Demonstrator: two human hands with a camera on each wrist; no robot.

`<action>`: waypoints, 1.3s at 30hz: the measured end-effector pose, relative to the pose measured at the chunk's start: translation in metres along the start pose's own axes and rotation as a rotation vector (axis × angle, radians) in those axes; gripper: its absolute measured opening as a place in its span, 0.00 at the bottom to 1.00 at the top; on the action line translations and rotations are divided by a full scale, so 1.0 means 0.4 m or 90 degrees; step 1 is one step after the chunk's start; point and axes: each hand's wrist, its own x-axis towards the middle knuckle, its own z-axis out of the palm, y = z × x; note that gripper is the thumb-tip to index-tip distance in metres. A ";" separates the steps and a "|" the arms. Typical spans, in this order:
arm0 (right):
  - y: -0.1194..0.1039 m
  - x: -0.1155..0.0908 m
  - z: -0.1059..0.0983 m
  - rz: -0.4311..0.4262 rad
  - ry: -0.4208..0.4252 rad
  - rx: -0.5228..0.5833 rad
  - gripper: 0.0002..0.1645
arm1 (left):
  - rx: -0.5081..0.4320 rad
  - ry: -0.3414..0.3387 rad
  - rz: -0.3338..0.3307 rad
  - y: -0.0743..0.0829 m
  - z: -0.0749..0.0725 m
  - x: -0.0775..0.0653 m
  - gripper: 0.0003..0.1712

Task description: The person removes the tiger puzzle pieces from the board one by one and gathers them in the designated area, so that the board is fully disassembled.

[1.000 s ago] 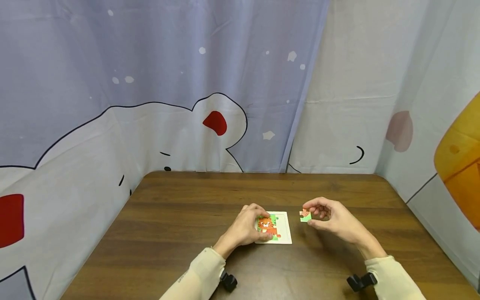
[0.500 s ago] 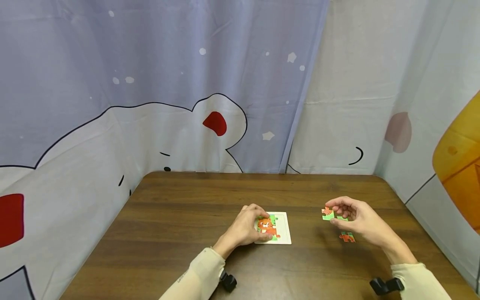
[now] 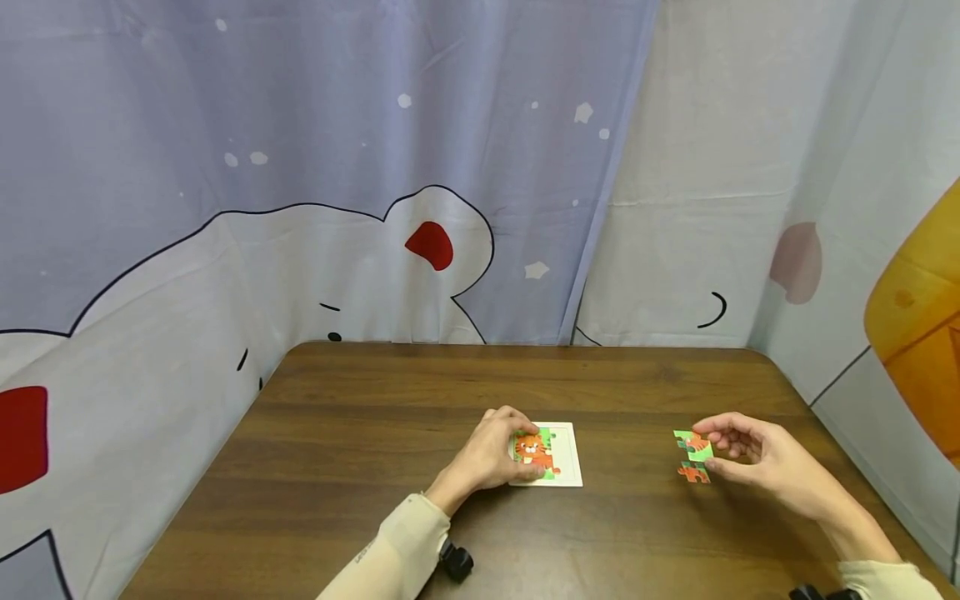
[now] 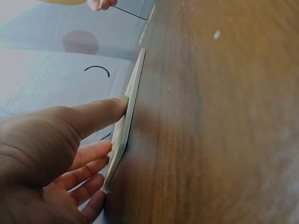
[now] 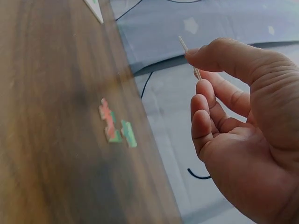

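My left hand holds a small white-framed puzzle board flat on the table, thumb at the near side and fingers at the far side. Joined pieces with an orange tiger fill its left part, partly covered by the hand. The left wrist view shows the thumb touching the board almost edge-on. Off to the right, my right hand pinches an orange and green puzzle piece between thumb and index finger, raised above the table. Edge-on in the right wrist view, that piece looks thin and pale.
Two loose puzzle pieces lie under and beside the right hand: an orange one with green and a mostly green one. The brown wooden table meets a printed curtain at its back edge.
My right hand has moved rightward, away from the board, with the pinched piece, and is now over the loose pieces. The left hand and board have stayed put.
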 end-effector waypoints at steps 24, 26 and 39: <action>0.094 -0.119 0.042 0.007 -0.089 0.083 0.22 | -0.001 -0.005 -0.014 -0.001 0.003 0.002 0.33; 0.099 -0.122 0.044 0.000 -0.088 0.072 0.22 | 0.001 -0.004 -0.008 -0.002 0.003 0.003 0.33; 0.111 -0.119 0.057 -0.059 -0.078 -0.012 0.25 | -0.007 -0.001 -0.001 -0.003 0.002 0.004 0.33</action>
